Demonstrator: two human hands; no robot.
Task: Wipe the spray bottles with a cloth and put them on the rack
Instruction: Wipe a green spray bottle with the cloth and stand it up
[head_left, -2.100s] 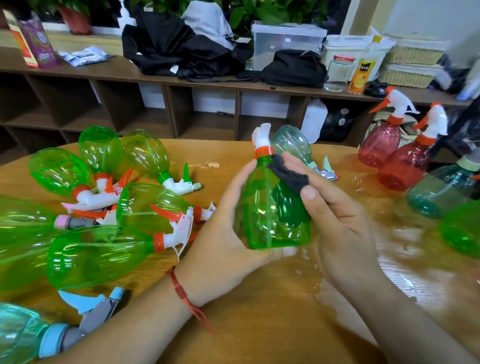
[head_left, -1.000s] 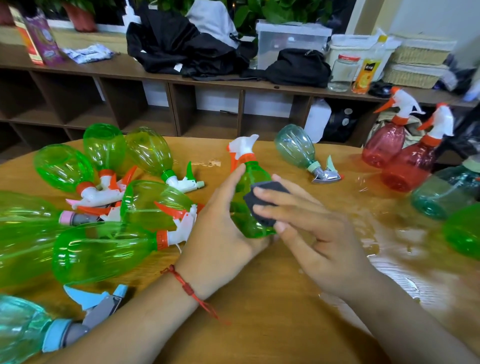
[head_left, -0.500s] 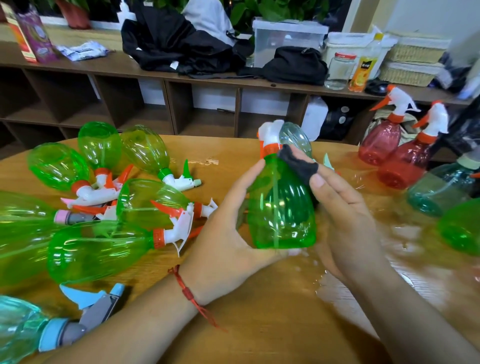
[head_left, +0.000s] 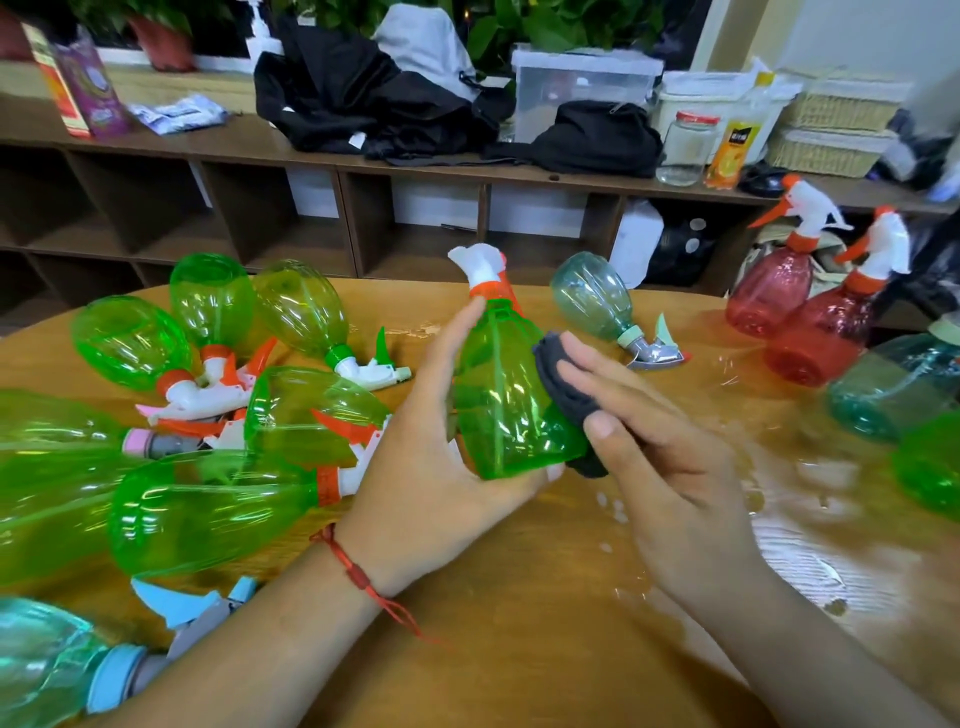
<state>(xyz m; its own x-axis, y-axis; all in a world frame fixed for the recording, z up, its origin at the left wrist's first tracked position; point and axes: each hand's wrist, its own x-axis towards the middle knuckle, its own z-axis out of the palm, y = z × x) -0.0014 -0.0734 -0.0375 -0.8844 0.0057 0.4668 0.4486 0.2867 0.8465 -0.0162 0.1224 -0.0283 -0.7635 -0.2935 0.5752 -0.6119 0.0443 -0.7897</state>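
My left hand (head_left: 431, 457) grips a clear green spray bottle (head_left: 506, 395) with a white and orange trigger head, held upright and tilted a little left above the wooden table (head_left: 519, 623). My right hand (head_left: 660, 457) presses a dark grey cloth (head_left: 563, 395) against the bottle's right side. Several green spray bottles (head_left: 208, 514) lie on their sides at the left. Two red spray bottles (head_left: 815, 332) stand upright at the far right.
A pale teal bottle (head_left: 597, 306) lies behind the held one, and a blue-capped bottle (head_left: 47, 660) lies at the bottom left. Teal and green bottles (head_left: 893, 384) crowd the right edge. The table at the right is wet. A brown shelf unit (head_left: 363, 171) with clutter stands behind.
The cloth has slid from the bottle's neck down to its right side. The bottle has tilted slightly left in my left hand.
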